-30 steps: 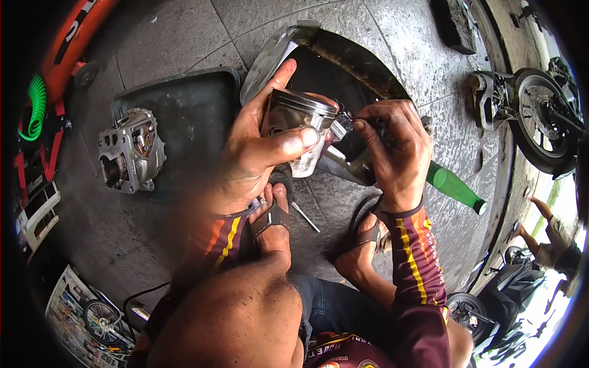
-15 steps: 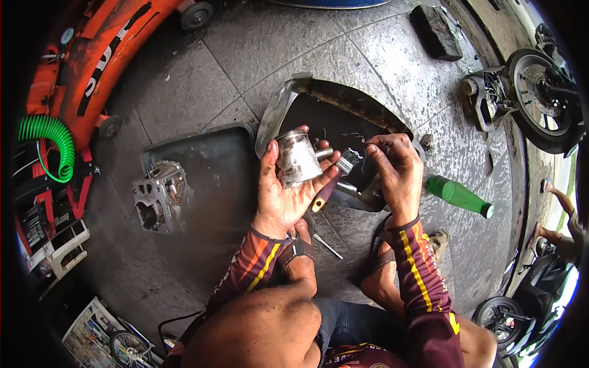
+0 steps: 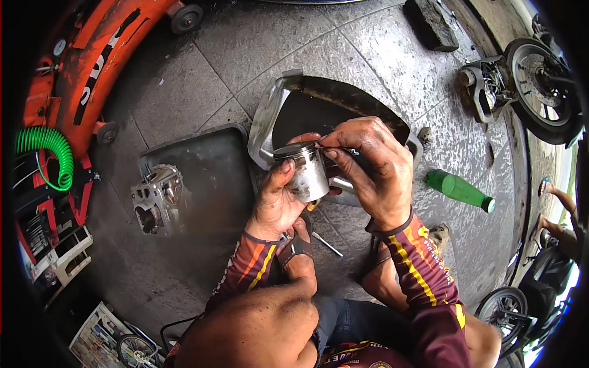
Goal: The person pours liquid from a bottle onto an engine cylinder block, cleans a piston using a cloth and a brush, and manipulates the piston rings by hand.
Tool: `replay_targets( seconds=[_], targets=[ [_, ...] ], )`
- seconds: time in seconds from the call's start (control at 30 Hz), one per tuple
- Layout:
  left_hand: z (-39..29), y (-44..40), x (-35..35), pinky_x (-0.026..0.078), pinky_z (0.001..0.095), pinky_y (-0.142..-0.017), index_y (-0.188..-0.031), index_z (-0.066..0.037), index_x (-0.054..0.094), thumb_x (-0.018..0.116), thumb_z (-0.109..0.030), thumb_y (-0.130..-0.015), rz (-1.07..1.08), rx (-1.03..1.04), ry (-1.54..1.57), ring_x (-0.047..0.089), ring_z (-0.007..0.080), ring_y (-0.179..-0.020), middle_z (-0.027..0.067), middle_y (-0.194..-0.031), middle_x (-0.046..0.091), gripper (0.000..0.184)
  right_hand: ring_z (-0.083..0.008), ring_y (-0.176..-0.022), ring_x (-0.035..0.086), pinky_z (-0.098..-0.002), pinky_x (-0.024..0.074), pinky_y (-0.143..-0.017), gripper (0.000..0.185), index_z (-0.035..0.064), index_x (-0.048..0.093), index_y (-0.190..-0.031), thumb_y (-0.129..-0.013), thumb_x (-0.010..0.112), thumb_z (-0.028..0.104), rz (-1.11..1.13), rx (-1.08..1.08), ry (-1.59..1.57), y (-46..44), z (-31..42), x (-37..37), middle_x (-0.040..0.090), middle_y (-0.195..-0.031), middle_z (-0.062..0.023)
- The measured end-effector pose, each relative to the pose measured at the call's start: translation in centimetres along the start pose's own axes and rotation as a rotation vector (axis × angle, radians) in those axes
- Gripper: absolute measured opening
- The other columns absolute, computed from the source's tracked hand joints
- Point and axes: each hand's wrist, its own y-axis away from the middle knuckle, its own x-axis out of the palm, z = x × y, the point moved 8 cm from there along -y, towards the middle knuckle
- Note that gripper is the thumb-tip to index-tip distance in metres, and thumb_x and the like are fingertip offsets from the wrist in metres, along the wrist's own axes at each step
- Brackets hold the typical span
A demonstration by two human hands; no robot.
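Note:
My left hand (image 3: 270, 208) is wrapped around a silver engine piston (image 3: 311, 179), its ringed crown tilted up and its side stained dark. Close against the piston's upper right edge is my right hand (image 3: 379, 165), thumb and forefinger pinched on a thin, wire-like strand (image 3: 320, 145). Most of that strand is hidden by the fingers. Below both hands lies a metal pan (image 3: 262, 132) with a dark inside. The yellowish end of a handle (image 3: 313, 205) shows just under the piston.
A metal engine casting (image 3: 158, 199) sits at the left side of a dark tray (image 3: 215, 178). To the right lies a green bottle (image 3: 460, 191). A thin metal rod (image 3: 328, 244) is near my feet. An orange floor jack (image 3: 101, 67) and a motorcycle wheel (image 3: 543, 92) flank the workspace.
My right hand has moved left with the thin strand, up to the piston's edge. My left hand has turned the piston so its ringed crown faces up.

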Motion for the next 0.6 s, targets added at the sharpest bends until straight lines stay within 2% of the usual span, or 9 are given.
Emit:
replay_targets(
  seconds=[0.07,0.17,0.37,0.5,0.57,0.6],
  targets=[
    [0.1,-0.1,-0.8,0.059,0.0428,-0.087,-0.143,-0.004,0.042,0.065,-0.036,-0.092,-0.026,0.018,-0.057,0.062,0.0230,-0.111,0.0101,-0.125,0.059,0.065,-0.0265,-0.090,0.065,-0.0358,0.0521,-0.079,0.021,0.0055,0.070,-0.095,-0.076,0.075,0.000,0.036,-0.021,-0.006,-0.3,0.4,0.6,0.068,-0.094,-0.0067],
    [-0.1,-0.1,-0.7,0.060,0.0401,-0.085,-0.143,-0.004,0.042,0.065,-0.033,-0.092,-0.090,0.022,-0.055,0.062,0.0202,-0.107,0.0092,-0.122,0.059,0.063,-0.0270,-0.093,0.064,-0.0361,0.0519,-0.081,0.021,0.0062,0.070,-0.096,-0.076,0.074,0.001,0.090,-0.033,-0.028,-0.3,0.4,1.0,0.067,-0.097,-0.0064],
    [-0.4,0.2,-0.5,0.061,0.0419,-0.081,-0.142,-0.004,0.044,0.066,-0.028,-0.091,-0.103,0.041,-0.122,0.063,0.0213,-0.102,0.0089,-0.118,0.059,0.060,-0.0262,-0.092,0.067,-0.0355,0.0537,-0.080,0.021,0.0044,0.070,-0.093,-0.074,0.077,-0.001,0.105,-0.050,-0.056,-0.5,0.3,0.9,0.070,-0.096,-0.0081],
    [-0.7,0.2,0.3,0.061,0.0405,-0.079,-0.141,-0.004,0.045,0.070,-0.022,-0.088,-0.031,0.019,-0.196,0.063,0.0199,-0.100,0.0087,-0.117,0.059,0.062,-0.0268,-0.085,0.068,-0.0358,0.0545,-0.077,0.017,0.0039,0.068,-0.089,-0.075,0.077,0.000,0.070,-0.007,-0.044,-0.6,0.2,0.4,0.070,-0.088,-0.0082],
    [-0.6,0.3,0.0,0.061,0.0376,-0.077,-0.140,-0.003,0.046,0.073,-0.014,-0.085,-0.116,-0.006,-0.256,0.064,0.0175,-0.097,0.0080,-0.113,0.060,0.062,-0.0275,-0.087,0.067,-0.0360,0.0530,-0.076,0.017,0.0051,0.067,-0.091,-0.076,0.074,-0.001,0.097,-0.036,-0.019,-0.4,0.3,0.5,0.069,-0.090,-0.0084],
    [-0.6,0.3,0.2,0.061,0.0376,-0.077,-0.140,-0.003,0.046,0.073,-0.014,-0.085,-0.119,-0.007,-0.254,0.064,0.0175,-0.097,0.0080,-0.113,0.060,0.062,-0.0275,-0.087,0.067,-0.0360,0.0530,-0.076,0.017,0.0051,0.067,-0.091,-0.076,0.074,-0.001,0.100,-0.034,-0.019,-0.4,0.4,0.6,0.069,-0.090,-0.0084]
  ],
)
